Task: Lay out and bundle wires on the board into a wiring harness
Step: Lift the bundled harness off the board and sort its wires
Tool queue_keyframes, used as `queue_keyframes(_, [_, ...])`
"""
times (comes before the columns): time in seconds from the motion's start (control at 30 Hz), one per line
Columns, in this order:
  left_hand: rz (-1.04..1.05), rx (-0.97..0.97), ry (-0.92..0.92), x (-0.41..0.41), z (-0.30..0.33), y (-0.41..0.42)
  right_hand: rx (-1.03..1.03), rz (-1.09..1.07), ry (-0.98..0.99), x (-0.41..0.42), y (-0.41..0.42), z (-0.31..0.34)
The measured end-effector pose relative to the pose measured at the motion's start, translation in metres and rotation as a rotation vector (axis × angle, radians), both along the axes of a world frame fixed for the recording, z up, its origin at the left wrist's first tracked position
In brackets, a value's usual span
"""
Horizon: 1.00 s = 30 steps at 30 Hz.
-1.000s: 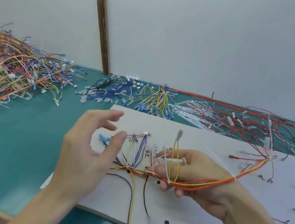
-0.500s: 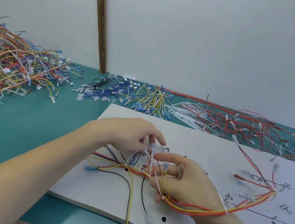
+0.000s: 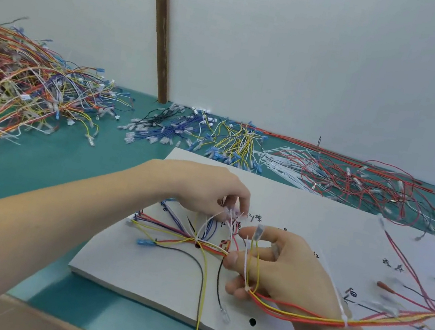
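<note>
From the head view we see a flat white board (image 3: 174, 288) with black handwritten marks and lines lying on a teal-green table (image 3: 43, 172). Over the board, both of our hands work on a partly bundled harness of thin red, orange, yellow, white, blue and black wires (image 3: 300, 314).

Our left hand (image 3: 205, 192) reaches in from the left, palm down, with its fingertips (image 3: 243, 202) curled together: its grip is narrow, pinching the loose white wire ends (image 3: 232, 217) that stand up from the harness. Our right hand (image 3: 288, 267) lies just beside it, its fingers curled round the trunk of the harness, so that grip holds the bundle; yellow and white strands loop across its fingers and the red-orange trunk runs over the wrist toward the right.

A white cable tie (image 3: 344, 321) cinches the trunk at the wrist. Left of the right hand the wires fan out from another tied knot (image 3: 197, 241): a yellow wire (image 3: 200, 307) hangs down past the board's front edge, and a black wire with a clear end piece (image 3: 224, 316) rests on the board near a small black hole (image 3: 252, 321). A small blue connector (image 3: 143, 242) lies on the board at the left of the fan.

Behind the board the table carries a large tangled heap of mixed-colour wires (image 3: 14, 88) at the left, blue and yellow short wires (image 3: 201, 135) in the middle, and red wires with white ties (image 3: 353, 180) to the right, all along a pale wall (image 3: 317, 51) with a brown wooden strip (image 3: 160, 26).
</note>
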<state>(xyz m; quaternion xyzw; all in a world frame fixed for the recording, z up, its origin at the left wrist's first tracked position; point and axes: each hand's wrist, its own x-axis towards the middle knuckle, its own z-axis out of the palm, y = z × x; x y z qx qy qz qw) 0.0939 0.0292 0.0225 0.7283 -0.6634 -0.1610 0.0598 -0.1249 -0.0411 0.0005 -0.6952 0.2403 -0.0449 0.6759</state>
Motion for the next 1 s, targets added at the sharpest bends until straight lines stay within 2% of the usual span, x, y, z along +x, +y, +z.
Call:
queue_keyframes(0.23, [-0.095,-0.039,-0.235,-0.007,-0.009,0.004,0.115,0.022,-0.032,0.0,-0.004,-0.001])
queue_keyframes(0.43, [-0.023,-0.361,-0.079,-0.016,-0.007,0.014,0.142,-0.034,-0.105,-0.001,0.004,-0.007])
queue_keyframes(0.57, [0.106,-0.427,0.358,-0.013,-0.004,0.024,0.117,-0.04,-0.135,-0.005,0.001,-0.004])
queue_keyframes(0.7, [0.146,-0.357,0.693,0.006,-0.006,0.041,0.042,0.012,-0.136,0.0,-0.002,0.004])
queue_keyframes(0.83, [0.153,-0.37,0.909,0.011,-0.017,0.05,0.005,0.042,-0.082,0.009,-0.008,0.012])
queue_keyframes(0.9, [0.228,-0.421,0.837,0.017,-0.021,0.047,-0.014,0.054,-0.023,0.014,-0.015,0.016])
queue_keyframes(1.0, [0.373,-0.476,0.377,0.03,-0.022,0.031,-0.099,0.116,0.085,0.026,-0.023,0.018])
